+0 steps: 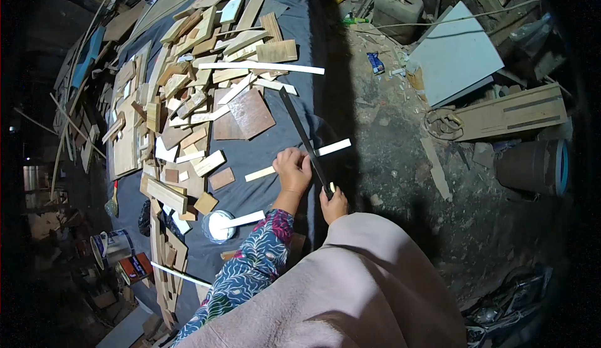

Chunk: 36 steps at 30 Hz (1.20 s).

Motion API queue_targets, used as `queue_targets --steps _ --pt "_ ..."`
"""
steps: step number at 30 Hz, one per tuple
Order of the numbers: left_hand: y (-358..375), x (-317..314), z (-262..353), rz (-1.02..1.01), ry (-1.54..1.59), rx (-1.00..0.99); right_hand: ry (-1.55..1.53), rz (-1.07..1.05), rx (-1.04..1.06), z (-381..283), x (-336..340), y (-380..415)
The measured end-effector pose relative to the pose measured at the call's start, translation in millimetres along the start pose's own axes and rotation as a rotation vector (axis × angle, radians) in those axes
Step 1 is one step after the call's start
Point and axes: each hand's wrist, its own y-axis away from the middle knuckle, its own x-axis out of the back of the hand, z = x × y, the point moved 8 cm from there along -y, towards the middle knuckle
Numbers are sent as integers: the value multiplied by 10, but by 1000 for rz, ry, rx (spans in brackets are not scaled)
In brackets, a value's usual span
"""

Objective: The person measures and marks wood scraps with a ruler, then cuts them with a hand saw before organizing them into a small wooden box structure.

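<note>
My left hand [291, 172] is closed over a narrow pale wooden strip [260, 174], pressing it near the edge of the cloth-covered table [250, 154]. One end of the strip, white on its face, juts out past that edge. In my right hand [334, 206] is the near end of a long, dark, narrow-bladed handsaw [299, 122], fingers wrapped round it. The saw lies across the strip just right of my left fingers, its far end pointing toward the wood pile.
Wood offcuts [188, 91] cover the table's far left side. A white tub [218, 226] with a white stick across it stands near my left forearm. To the right, the floor holds a white panel [457, 53], a plank [513, 113] and a dark bucket [532, 166].
</note>
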Motion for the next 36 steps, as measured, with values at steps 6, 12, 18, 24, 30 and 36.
queue_targets --steps 6,12,18,24,30,36 --pt "-21 10 8 7 -12 -28 -39 46 16 63 31 26" --pt "5 -21 -35 -55 -10 -18 -9 45 17 182 21 109" --pt "6 -48 -46 -37 -28 -22 -1 0 3 66 34 -21" --pt "-22 -30 3 -40 -18 -32 -24 15 7 130 -21 21" --pt "-12 -24 -3 -8 -22 -49 -19 30 18 96 -34 -38" --pt "5 -67 -54 -55 -35 -25 -32 -4 36 -29 -49 -137"
